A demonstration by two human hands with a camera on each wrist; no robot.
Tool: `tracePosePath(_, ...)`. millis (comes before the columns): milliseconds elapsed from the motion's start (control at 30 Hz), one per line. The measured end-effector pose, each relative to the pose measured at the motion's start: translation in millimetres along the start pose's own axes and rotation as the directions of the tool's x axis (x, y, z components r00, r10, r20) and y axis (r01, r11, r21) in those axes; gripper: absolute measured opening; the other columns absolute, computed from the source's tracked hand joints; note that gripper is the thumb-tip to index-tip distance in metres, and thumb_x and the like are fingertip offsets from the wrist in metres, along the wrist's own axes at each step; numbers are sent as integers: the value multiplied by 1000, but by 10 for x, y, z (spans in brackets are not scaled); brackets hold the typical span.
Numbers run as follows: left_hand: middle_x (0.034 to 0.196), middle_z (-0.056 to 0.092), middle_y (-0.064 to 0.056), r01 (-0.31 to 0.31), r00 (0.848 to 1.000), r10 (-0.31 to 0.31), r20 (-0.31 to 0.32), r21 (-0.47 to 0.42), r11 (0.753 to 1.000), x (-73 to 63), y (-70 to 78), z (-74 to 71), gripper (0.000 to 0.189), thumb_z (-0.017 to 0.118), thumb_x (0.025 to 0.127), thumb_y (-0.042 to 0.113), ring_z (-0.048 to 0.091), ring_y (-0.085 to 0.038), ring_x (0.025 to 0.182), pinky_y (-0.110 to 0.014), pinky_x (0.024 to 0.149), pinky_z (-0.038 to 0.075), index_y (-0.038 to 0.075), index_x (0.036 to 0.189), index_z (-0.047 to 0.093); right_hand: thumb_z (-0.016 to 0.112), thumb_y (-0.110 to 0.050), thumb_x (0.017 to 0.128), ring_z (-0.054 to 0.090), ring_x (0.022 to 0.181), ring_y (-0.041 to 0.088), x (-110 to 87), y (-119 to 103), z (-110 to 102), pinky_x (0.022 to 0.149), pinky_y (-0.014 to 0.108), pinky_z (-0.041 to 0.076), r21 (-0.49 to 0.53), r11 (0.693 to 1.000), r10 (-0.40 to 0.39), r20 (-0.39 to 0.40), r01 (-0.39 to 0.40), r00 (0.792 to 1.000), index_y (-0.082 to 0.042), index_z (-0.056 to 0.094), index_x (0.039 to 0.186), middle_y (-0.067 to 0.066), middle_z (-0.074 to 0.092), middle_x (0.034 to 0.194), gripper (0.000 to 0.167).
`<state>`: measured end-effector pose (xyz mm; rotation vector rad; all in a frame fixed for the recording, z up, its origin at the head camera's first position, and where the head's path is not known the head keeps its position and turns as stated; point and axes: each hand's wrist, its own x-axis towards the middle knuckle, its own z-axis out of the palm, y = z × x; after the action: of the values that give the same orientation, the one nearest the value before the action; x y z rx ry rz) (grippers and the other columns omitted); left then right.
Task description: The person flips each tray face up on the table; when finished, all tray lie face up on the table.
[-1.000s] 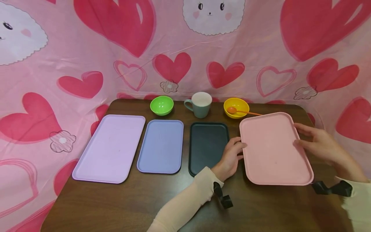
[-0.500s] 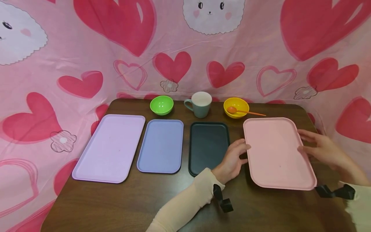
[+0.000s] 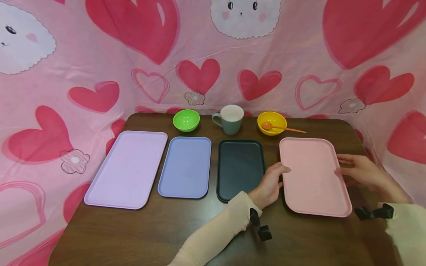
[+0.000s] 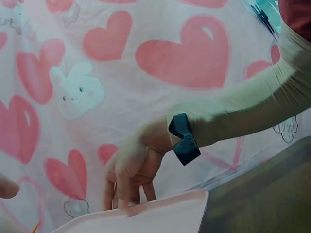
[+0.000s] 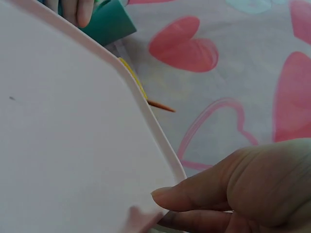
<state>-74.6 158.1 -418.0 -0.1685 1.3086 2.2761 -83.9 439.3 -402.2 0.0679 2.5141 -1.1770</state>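
A pink tray (image 3: 313, 181) at the right of the table is held between both hands. My left hand (image 3: 270, 183) grips its left edge, thumb over the rim and fingers mostly hidden beside and below it. The right edge is pinched by my right hand (image 3: 361, 171); in the right wrist view the thumb (image 5: 182, 194) lies on top of the rim with a finger underneath. In the left wrist view the right hand (image 4: 133, 167) reaches down to the pink tray's rim. Just left of the left hand lies a black tray (image 3: 240, 170).
A blue tray (image 3: 185, 167) and a larger lilac tray (image 3: 128, 168) lie to the left on the brown table (image 3: 149, 236). Along the back stand a green bowl (image 3: 186, 120), a grey-green mug (image 3: 231, 120) and a yellow bowl (image 3: 277, 120) with an orange spoon (image 3: 267, 126).
The pink tray has come down from a tilted, raised position, first moving a little right and then back left, lining up beside the black tray. Both hands moved with it, keeping hold.
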Motion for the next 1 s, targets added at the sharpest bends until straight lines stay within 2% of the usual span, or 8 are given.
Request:
tracePosePath(67,155,38,-12,15,999,-16,-31,-8,1000,16,-19,14,47,56,83,6,25,-28,149,-62,117,18,-2,129,57,59,-6,98,70,78,8,37,15,1,68,44,62,2,1000,-1,-2,1,1000,23,24,145,46,54,126,65)
tracePosePath(133,164,27,-15,32,998,-33,-55,-13,999,29,-36,23,72,57,82,7,17,-32,154,-64,120,14,-1,150,38,59,-6,98,69,78,9,75,33,2,68,45,62,13,1000,-5,1,5,1000,23,26,144,38,62,118,64)
tracePosePath(267,165,25,-12,54,997,-53,-59,7,999,85,-78,27,75,59,83,8,16,-31,155,-64,122,11,2,154,33,60,-5,96,68,78,7,149,78,0,67,45,62,38,999,-4,17,4,1000,23,28,142,7,69,105,63)
tracePosePath(367,166,24,-14,43,998,-42,-50,35,998,133,-116,23,76,59,83,8,15,-32,156,-62,124,10,2,155,32,61,-5,96,67,77,6,208,121,2,67,44,62,48,999,-6,28,4,1000,23,28,142,-7,66,99,63)
tracePosePath(533,167,20,-13,21,1000,-18,-22,100,995,192,-174,3,79,58,83,8,12,-31,157,-53,127,8,3,156,29,61,-5,96,66,78,4,288,179,17,68,43,62,47,999,0,37,-2,999,22,28,143,-10,65,98,64)
tracePosePath(600,168,19,-9,28,1000,-27,-4,124,992,203,-186,-12,80,59,83,9,10,-30,157,-52,127,6,6,157,28,61,-5,96,66,78,4,312,193,28,68,42,62,40,999,5,32,-6,999,22,28,143,-7,67,99,64)
tracePosePath(800,170,10,-2,59,995,-75,59,232,971,227,-189,-43,84,61,87,16,2,-26,159,-54,127,3,13,161,20,61,-6,96,66,77,6,369,233,51,69,43,62,12,1000,5,27,-5,1000,23,30,142,13,68,105,63)
tracePosePath(1000,171,4,-5,53,994,-80,78,300,952,262,-213,-30,86,62,87,18,-4,-24,159,-54,127,2,15,161,19,60,-7,97,65,79,4,405,266,46,72,44,62,22,999,33,37,-34,999,24,28,143,11,67,106,64)
